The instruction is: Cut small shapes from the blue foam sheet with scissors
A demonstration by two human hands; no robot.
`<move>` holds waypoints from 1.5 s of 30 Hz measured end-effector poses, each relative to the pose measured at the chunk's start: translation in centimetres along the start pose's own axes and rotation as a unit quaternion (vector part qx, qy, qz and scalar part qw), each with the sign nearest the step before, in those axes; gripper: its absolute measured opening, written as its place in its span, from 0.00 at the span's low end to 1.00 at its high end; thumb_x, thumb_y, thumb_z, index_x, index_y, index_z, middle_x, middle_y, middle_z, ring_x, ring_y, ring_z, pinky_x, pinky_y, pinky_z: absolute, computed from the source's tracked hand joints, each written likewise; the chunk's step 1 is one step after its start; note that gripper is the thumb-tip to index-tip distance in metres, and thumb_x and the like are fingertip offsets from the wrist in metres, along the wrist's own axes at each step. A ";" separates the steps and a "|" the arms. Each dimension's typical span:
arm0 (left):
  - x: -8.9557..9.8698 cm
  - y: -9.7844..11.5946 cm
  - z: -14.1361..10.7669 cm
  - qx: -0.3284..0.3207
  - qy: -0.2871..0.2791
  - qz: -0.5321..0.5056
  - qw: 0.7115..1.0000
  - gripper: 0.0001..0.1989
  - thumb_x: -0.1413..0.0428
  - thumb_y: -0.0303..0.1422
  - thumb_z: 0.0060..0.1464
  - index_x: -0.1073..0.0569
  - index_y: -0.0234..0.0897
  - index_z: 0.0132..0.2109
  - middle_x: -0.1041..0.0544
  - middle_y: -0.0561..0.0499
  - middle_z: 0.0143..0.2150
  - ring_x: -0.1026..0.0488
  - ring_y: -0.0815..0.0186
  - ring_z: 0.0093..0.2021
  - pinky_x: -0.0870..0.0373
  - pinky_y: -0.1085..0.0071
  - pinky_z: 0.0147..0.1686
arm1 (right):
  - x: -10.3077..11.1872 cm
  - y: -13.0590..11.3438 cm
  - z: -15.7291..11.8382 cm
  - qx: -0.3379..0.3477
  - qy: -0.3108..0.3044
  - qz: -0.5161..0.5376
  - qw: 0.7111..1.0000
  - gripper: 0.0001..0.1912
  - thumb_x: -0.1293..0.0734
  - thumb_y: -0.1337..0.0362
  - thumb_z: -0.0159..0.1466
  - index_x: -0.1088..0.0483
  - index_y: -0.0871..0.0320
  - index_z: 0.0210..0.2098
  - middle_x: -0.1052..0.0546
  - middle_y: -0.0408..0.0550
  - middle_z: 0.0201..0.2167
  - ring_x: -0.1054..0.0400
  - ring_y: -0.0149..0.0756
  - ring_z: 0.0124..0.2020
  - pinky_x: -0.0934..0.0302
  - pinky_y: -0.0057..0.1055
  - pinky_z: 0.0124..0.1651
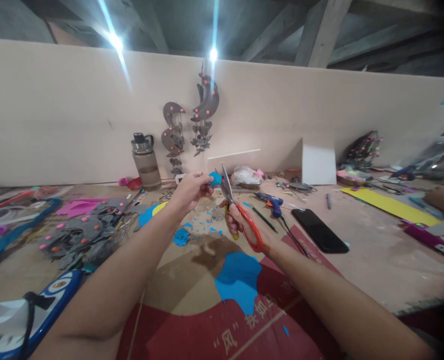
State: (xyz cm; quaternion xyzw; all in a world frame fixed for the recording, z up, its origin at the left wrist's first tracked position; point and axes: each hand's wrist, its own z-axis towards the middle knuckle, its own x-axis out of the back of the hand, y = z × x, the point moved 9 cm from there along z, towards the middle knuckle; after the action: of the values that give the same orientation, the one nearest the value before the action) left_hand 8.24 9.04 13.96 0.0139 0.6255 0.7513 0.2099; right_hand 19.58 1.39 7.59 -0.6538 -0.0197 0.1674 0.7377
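My left hand [195, 189] pinches a small piece of blue felt [215, 178] between thumb and fingers, out over the middle of the table. Close to its right, my right hand [234, 220] is wrapped round the orange handles of a pair of scissors [226, 184], blades pointing up and away beside the felt. Something yellow also shows in that hand by the handles. On the cardboard below lie a larger blue felt sheet [240, 280] with a cut, uneven edge, a small heap of blue cutouts [181, 237] and scattered blue scraps.
A water bottle [146, 162] stands by the back wall. Grey felt pieces with pink dots [72, 235] lie at left. To the right are a blue glue gun [270, 202], a green pencil [261, 216], a black phone [319, 230] and a yellow sheet [390, 206]. Another person's hand [441, 200] is at far right.
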 end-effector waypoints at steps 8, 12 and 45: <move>-0.1 0.0 -0.2 -0.007 -0.007 0.036 0.999 0.09 0.39 0.29 0.42 0.33 0.34 0.24 0.28 0.52 0.22 0.32 0.73 0.20 0.37 0.76 0.22 | -0.3 0.2 0.0 -0.014 -0.007 0.019 1.000 0.18 0.33 0.49 0.61 0.42 0.54 0.33 0.43 0.36 0.22 0.54 0.24 0.19 0.58 0.25 0.22; -0.2 0.3 -0.2 -0.016 -0.004 0.052 0.999 0.08 0.40 0.29 0.42 0.32 0.34 0.24 0.28 0.51 0.22 0.32 0.73 0.21 0.36 0.75 0.23 | -0.3 0.4 0.0 -0.018 -0.017 0.027 0.999 0.18 0.33 0.50 0.61 0.42 0.55 0.31 0.44 0.36 0.22 0.55 0.24 0.19 0.59 0.25 0.22; -0.1 0.4 -0.3 -0.008 0.002 0.058 0.998 0.08 0.39 0.31 0.42 0.30 0.33 0.27 0.28 0.52 0.21 0.32 0.72 0.20 0.37 0.75 0.21 | 0.4 0.8 -0.2 -0.053 0.015 -0.011 0.998 0.17 0.32 0.51 0.60 0.41 0.55 0.31 0.45 0.34 0.18 0.55 0.24 0.18 0.61 0.21 0.20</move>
State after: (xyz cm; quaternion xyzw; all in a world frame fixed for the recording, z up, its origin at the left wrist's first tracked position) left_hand 8.14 8.63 14.31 0.0475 0.6184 0.7669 0.1648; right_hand 19.78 1.40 6.67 -0.6938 -0.0245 0.1482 0.7043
